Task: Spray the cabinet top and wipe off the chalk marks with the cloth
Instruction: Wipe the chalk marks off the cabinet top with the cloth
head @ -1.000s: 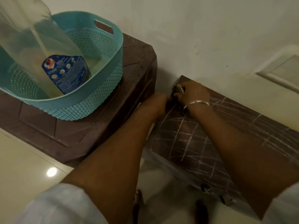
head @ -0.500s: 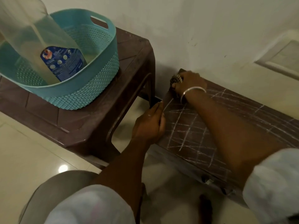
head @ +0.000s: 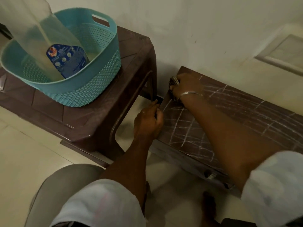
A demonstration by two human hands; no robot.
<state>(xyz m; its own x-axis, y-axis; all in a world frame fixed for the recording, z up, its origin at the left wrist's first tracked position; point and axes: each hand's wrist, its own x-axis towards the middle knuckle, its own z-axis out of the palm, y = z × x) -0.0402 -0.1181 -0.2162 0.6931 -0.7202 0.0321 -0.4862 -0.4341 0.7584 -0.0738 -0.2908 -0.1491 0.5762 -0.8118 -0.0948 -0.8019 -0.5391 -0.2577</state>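
**Left hand drawn back along the cabinet's side edge**

Versus 1.0 s ago: left hand [head: 148, 122] has left the right hand [head: 185, 86] and sits nearer, at the left edge of the brown chalk-scratched cabinet top [head: 246, 117]. Whether it grasps the edge: cannot tell. Right hand clenches the dark checked cloth [head: 174, 81] at the far-left corner, by the pale wall [head: 196, 30]. A narrow gap separates the top from the brown plastic stool [head: 91, 123]; the top lies open rightward

The basket [head: 91, 89] at upper left is looking like moulded teal plastic with a dimpled weave, the bottle [head: 45, 43] inside it is showing translucent plastic, and the cabinet top [head: 242, 104] at right is wearing dusty matt chalk marks [head: 185, 128] over smooth brown.
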